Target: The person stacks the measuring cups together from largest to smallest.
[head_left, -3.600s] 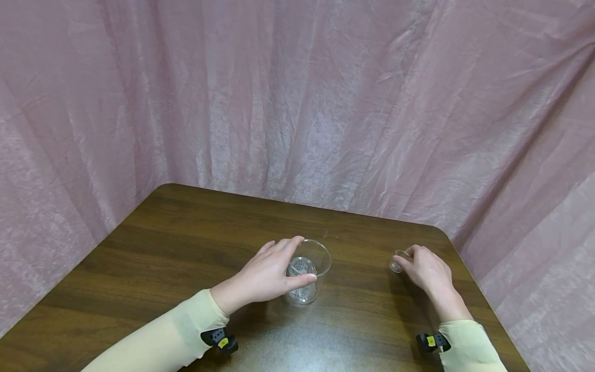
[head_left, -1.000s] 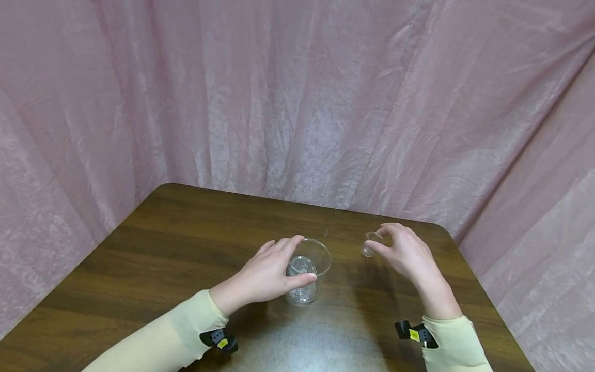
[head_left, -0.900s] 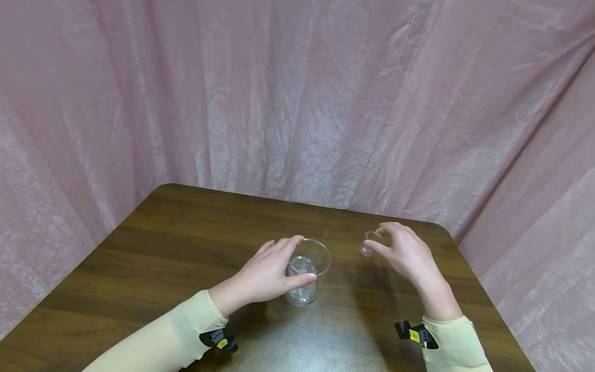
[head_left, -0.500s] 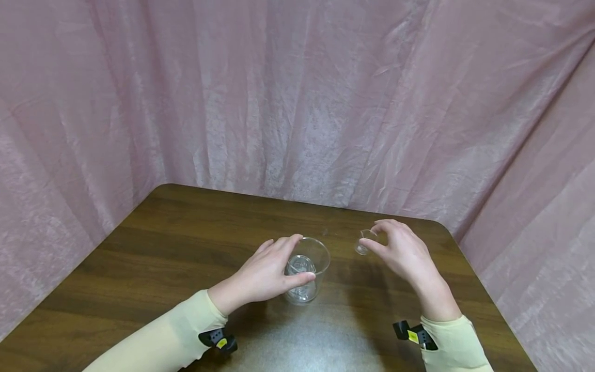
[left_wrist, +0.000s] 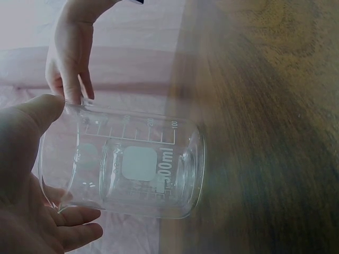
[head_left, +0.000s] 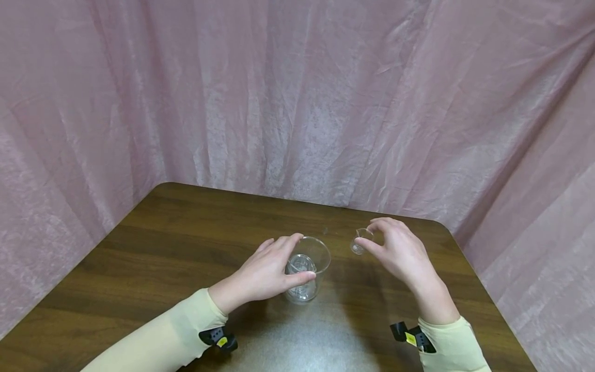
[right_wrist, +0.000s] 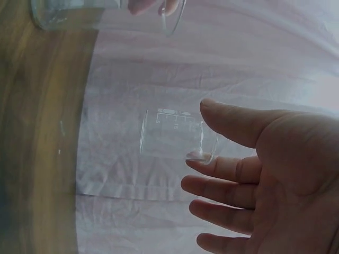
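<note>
A large clear glass beaker (head_left: 310, 271) stands on the wooden table (head_left: 176, 243), and a smaller clear glass appears to sit inside it. My left hand (head_left: 293, 262) grips this beaker from its left side, thumb near me and fingers at the rim. In the left wrist view the beaker (left_wrist: 137, 164) shows printed ml marks, with my thumb (left_wrist: 26, 132) on its wall. My right hand (head_left: 367, 235) pinches a small clear beaker (head_left: 358, 242) and holds it in the air, just right of the large one's rim. In the right wrist view the small beaker (right_wrist: 175, 135) sits between thumb (right_wrist: 228, 121) and forefinger.
Pink crumpled cloth (head_left: 297, 103) hangs close behind and on both sides of the table. The table's rounded far right corner (head_left: 441, 227) lies just beyond my right hand. Bare wood stretches to the left and far side.
My right hand has lifted the small beaker off the table at the right and carried it left and up toward the large beaker. My left hand has kept its grip in place.
</note>
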A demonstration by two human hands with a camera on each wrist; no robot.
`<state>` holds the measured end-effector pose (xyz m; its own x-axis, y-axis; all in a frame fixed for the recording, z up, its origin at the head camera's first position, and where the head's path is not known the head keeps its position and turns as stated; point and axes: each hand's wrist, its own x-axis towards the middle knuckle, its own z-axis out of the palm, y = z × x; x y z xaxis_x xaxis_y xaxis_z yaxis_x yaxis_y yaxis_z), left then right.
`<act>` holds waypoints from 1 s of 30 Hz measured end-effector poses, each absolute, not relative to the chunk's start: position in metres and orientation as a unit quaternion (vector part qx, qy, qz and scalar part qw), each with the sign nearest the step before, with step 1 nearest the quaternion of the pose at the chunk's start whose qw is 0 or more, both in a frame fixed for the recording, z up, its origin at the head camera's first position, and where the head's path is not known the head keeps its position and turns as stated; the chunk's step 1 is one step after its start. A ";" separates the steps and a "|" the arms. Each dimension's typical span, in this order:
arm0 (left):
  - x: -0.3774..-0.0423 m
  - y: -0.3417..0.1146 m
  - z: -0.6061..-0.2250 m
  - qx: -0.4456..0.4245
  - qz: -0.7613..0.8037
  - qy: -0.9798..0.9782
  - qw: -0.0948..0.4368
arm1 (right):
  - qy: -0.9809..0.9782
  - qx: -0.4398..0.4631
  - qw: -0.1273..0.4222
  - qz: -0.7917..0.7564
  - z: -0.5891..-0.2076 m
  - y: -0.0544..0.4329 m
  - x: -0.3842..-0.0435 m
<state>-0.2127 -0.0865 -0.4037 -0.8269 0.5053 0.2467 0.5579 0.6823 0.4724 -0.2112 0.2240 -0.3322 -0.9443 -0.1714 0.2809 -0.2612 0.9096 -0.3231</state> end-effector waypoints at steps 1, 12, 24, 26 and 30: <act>-0.213 -0.086 -0.404 -0.291 -0.273 -0.916 0.048 | -0.969 0.112 0.125 0.181 -0.332 0.223 -0.211; -0.213 -0.086 -0.404 -0.292 -0.272 -0.916 0.048 | -0.966 0.119 0.131 0.189 -0.319 0.211 -0.209; -0.213 -0.086 -0.402 -0.288 -0.278 -0.915 0.046 | -0.958 0.134 0.143 0.211 -0.317 0.203 -0.206; -0.214 -0.086 -0.402 -0.289 -0.277 -0.915 0.046 | -0.957 0.136 0.144 0.212 -0.317 0.202 -0.205; -0.214 -0.085 -0.403 -0.291 -0.277 -0.914 0.046 | -0.956 0.136 0.148 0.214 -0.318 0.201 -0.202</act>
